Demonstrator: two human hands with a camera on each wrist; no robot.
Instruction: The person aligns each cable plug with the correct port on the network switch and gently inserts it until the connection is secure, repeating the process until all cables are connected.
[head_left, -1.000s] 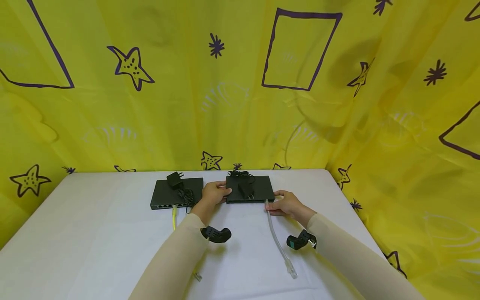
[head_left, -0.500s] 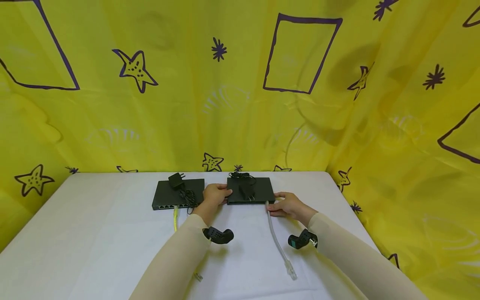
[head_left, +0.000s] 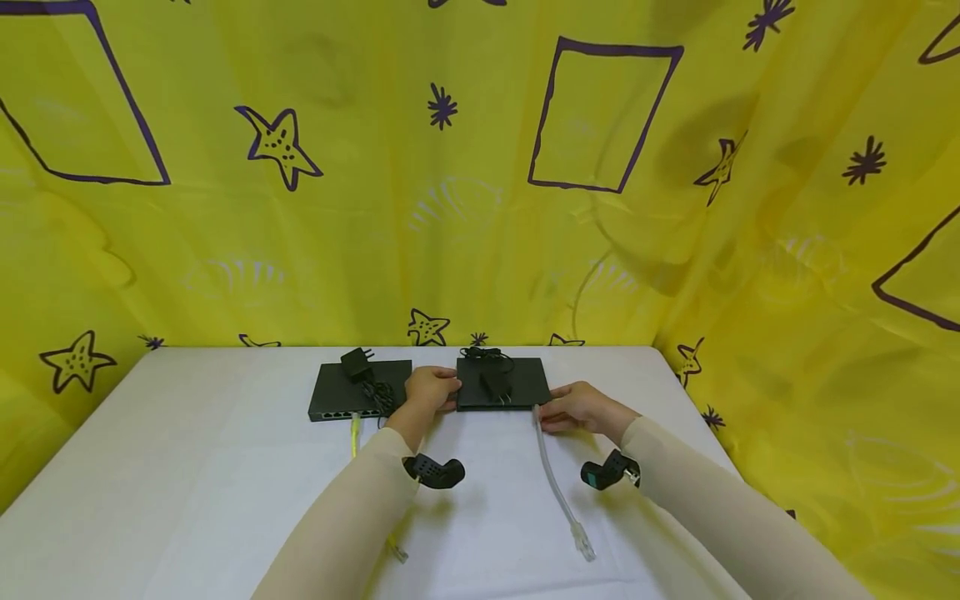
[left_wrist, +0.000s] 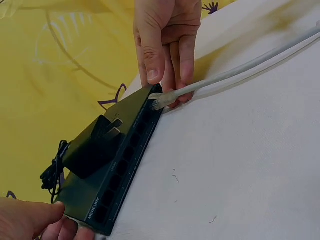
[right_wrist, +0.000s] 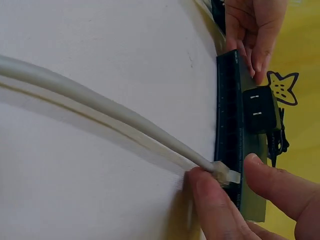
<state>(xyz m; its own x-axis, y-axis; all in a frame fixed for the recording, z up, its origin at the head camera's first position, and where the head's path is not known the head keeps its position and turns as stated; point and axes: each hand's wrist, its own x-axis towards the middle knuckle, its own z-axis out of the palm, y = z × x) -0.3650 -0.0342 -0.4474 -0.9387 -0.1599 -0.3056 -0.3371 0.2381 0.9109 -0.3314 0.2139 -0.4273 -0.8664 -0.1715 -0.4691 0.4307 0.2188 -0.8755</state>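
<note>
A black network switch (head_left: 525, 379) lies near the table's back edge between the two hands. My left hand (head_left: 431, 390) holds its left end, thumb on top and fingers low at the side. At the other end, my right hand (head_left: 577, 407) grips the corner, with the thumb (right_wrist: 256, 165) on the top edge and the index finger beside the plug. A grey network cable (head_left: 551, 475) has one plug (left_wrist: 162, 100) in the front port nearest this hand; its loose end rests on the table. A black power adapter (right_wrist: 261, 110) with a coiled cord sits atop the switch.
To the left lies a second black network switch (head_left: 330, 387) with its own adapter (head_left: 357, 364) on top. A yellow cable (head_left: 356, 435) runs from its front, partly behind the left forearm. The white table (head_left: 187, 483) ends at a yellow patterned curtain (head_left: 360, 208).
My right fingers have shifted slightly right, off the grey cable's plug to the switch's corner. My left hand keeps its hold. The head view has moved a little; both switches stay in place.
</note>
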